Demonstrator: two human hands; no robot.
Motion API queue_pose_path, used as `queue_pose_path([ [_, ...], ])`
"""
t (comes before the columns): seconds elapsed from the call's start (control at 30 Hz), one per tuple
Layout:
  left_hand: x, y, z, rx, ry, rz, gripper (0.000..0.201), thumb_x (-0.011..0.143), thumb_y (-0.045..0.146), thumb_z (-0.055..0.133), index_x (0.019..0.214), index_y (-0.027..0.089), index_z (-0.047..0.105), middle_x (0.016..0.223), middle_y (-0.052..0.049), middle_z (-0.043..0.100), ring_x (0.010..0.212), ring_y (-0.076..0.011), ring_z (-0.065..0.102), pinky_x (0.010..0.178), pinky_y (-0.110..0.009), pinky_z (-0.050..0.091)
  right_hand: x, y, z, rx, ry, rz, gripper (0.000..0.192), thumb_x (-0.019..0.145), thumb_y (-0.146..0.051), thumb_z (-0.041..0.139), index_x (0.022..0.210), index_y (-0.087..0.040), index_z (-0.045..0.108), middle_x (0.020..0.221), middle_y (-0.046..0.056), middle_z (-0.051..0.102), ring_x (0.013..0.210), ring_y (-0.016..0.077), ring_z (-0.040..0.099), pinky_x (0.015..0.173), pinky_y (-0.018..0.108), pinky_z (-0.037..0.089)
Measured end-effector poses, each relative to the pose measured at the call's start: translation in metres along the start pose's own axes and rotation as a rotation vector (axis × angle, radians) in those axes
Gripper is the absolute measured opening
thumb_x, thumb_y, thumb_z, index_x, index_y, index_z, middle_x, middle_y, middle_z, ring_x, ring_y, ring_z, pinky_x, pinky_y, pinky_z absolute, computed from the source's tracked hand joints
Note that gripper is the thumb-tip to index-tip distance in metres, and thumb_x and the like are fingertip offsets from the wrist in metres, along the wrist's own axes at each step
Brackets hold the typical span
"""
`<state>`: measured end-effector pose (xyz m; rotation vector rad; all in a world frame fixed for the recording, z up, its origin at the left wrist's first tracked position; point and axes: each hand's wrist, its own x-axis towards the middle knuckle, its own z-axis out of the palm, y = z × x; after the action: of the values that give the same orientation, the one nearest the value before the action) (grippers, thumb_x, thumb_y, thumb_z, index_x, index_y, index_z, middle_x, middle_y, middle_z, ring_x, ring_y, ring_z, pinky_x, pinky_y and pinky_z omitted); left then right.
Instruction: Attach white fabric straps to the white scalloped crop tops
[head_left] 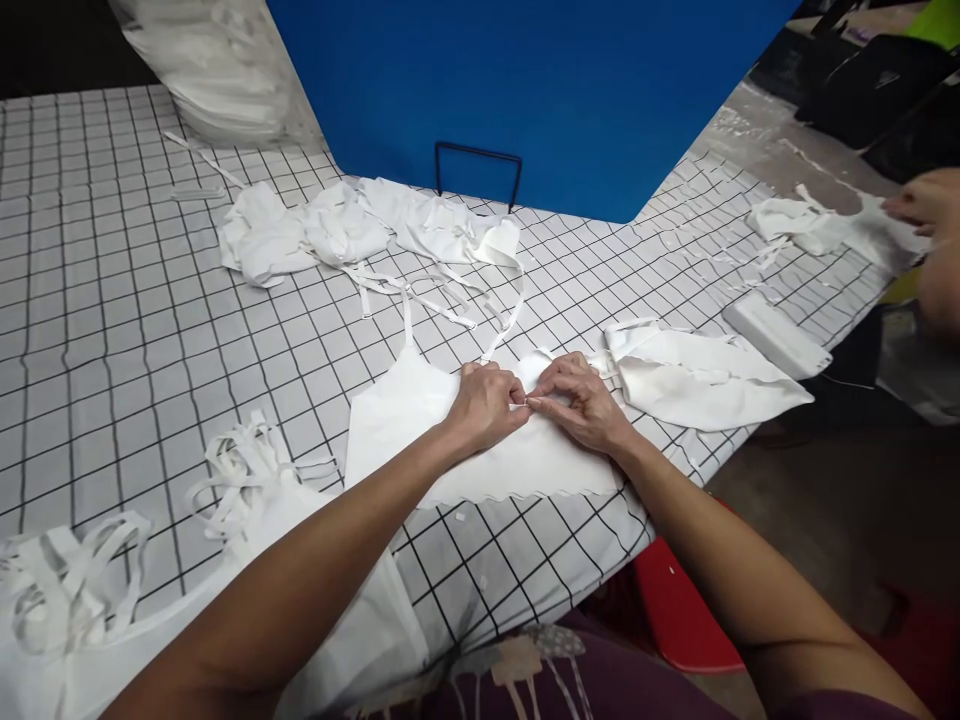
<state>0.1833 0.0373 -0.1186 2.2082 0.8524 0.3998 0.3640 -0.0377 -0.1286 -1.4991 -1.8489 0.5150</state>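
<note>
A white strappy top (405,405), like a camisole or bralette, lies spread on the checked cloth, one thin strap stretching up from its left side. My left hand (484,402) pinches the fabric near the middle of its upper edge. Fingertip to fingertip with it, my right hand (579,402) pinches the same spot. A tiny white bit shows between the fingertips, too small to name. Just right of my right hand lies another folded white garment (705,375).
More white strappy garments (300,235) lie bunched behind, and a stack with looped straps (255,500) sits front left. A blue board (525,100) with a black wire stand (478,150) rises at the back. Right are a white box (776,332) and another person's hand (922,205) on white fabric.
</note>
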Motion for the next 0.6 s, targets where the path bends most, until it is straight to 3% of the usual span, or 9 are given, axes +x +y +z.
queue_pose_path([
  [0.17,0.0,0.0,-0.004,-0.016,-0.05,0.009,0.025,0.084,0.034,0.067,0.066,0.017,0.061,0.073,-0.004,0.068,0.083,-0.0221,0.057,0.096,-0.047,0.033,0.001,-0.003,-0.004,-0.081,-0.046,-0.024,0.016,0.094,-0.036,0.063,0.087,-0.024,0.07,0.09,0.006,0.064,0.098,0.0242,0.05,0.089,0.045,0.036],
  [0.33,0.0,0.003,-0.009,-0.006,-0.094,-0.007,0.018,0.084,0.027,0.068,0.07,0.017,0.064,0.074,-0.003,0.065,0.084,-0.0207,0.055,0.098,-0.045,0.033,0.007,-0.013,-0.013,-0.225,-0.111,-0.093,0.011,0.094,-0.031,0.062,0.087,-0.024,0.068,0.09,0.004,0.066,0.101,0.0245,0.051,0.091,0.045,0.032],
  [0.6,0.0,0.004,-0.013,0.027,-0.133,-0.055,0.015,0.084,0.029,0.069,0.075,0.017,0.067,0.079,-0.004,0.059,0.088,-0.0218,0.052,0.097,-0.043,0.035,0.025,-0.019,-0.042,-0.469,-0.384,-0.236,0.022,0.096,-0.018,0.054,0.078,-0.019,0.066,0.084,0.003,0.066,0.102,0.0234,0.055,0.103,0.054,0.02],
])
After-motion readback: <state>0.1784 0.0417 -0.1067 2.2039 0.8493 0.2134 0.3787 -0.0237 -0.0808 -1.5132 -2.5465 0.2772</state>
